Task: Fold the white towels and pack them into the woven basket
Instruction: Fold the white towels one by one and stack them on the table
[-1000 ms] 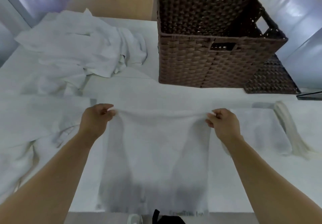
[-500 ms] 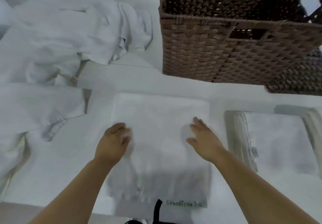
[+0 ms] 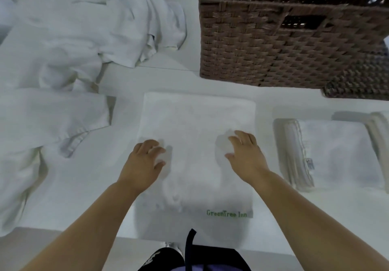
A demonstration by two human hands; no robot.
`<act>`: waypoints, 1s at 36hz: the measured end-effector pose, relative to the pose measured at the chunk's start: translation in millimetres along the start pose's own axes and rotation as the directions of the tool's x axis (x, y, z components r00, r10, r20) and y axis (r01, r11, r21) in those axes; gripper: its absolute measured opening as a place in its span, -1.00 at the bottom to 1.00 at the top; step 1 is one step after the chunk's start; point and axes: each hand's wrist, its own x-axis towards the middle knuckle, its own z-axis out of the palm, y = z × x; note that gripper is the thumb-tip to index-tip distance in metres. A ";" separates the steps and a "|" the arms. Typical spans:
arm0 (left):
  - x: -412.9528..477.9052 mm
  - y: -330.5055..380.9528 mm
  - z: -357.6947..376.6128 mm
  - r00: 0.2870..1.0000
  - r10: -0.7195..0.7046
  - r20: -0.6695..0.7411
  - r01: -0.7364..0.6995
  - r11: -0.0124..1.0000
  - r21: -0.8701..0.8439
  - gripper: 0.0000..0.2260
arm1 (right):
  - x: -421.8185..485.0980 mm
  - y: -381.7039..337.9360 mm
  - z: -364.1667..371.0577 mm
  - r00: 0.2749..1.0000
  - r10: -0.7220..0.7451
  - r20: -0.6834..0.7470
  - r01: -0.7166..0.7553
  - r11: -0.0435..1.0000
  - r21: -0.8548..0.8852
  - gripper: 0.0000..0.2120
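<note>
A white towel (image 3: 197, 123) with green lettering near its front right corner lies flat on the white table in front of me. My left hand (image 3: 145, 162) rests on its left part, fingers loosely spread. My right hand (image 3: 245, 154) presses its right part with flat fingers. The brown woven basket (image 3: 273, 45) stands behind the towel at the upper right. A folded white towel (image 3: 332, 152) lies to the right of my right hand.
A heap of unfolded white towels (image 3: 73, 28) covers the back left of the table, and more white cloth (image 3: 42, 119) spreads along the left side. A flat woven lid (image 3: 357, 83) lies beside the basket at the right. The table's front edge (image 3: 73, 234) runs just below my forearms.
One second ago both hands pinched the towel's far edge, lifted. They laid it down flat, and now rest on top of it, having slid slightly toward me.
</note>
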 end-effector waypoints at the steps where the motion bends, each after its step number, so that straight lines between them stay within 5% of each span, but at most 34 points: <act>1: -9.1 1.2 0.5 1.000 0.020 -0.015 -0.020 1.000 -0.008 -0.73 | -8.9 -3.7 3.1 0.999 -0.023 -0.025 0.023 1.000 0.017 -0.55; 6: -56.3 -4.6 10.7 0.997 0.078 -0.011 -0.078 0.995 -0.061 -0.74 | -58.6 -26.2 28.3 0.989 -0.107 -0.106 0.110 0.994 0.018 -0.68; 13: -97.6 -25.4 19.2 0.965 0.208 0.161 -0.206 0.978 -0.030 -0.58 | -109.7 -37.5 68.5 0.998 -0.060 -0.015 0.061 0.998 0.028 -0.63; 22: -90.8 -30.3 11.4 0.916 0.392 0.085 -0.400 0.904 0.152 -0.72 | -124.8 -37.9 82.8 0.999 -0.024 0.021 0.025 0.997 -0.069 -0.51; 25: -89.7 -31.0 16.2 0.896 0.442 0.039 -0.441 0.875 0.201 -0.90 | -122.3 -40.2 84.0 1.000 -0.020 0.009 0.021 0.996 -0.085 -0.53; 33: -83.1 -28.7 18.5 0.988 0.147 0.037 -0.144 0.988 -0.064 -0.78 | -125.8 -45.5 89.7 1.000 -0.029 0.000 0.028 0.982 -0.189 -0.49; 36: -81.5 -29.7 17.5 0.992 0.121 0.044 -0.117 0.989 -0.094 -0.82 | -125.8 -48.5 90.1 0.999 -0.019 -0.039 0.011 0.982 -0.191 -0.62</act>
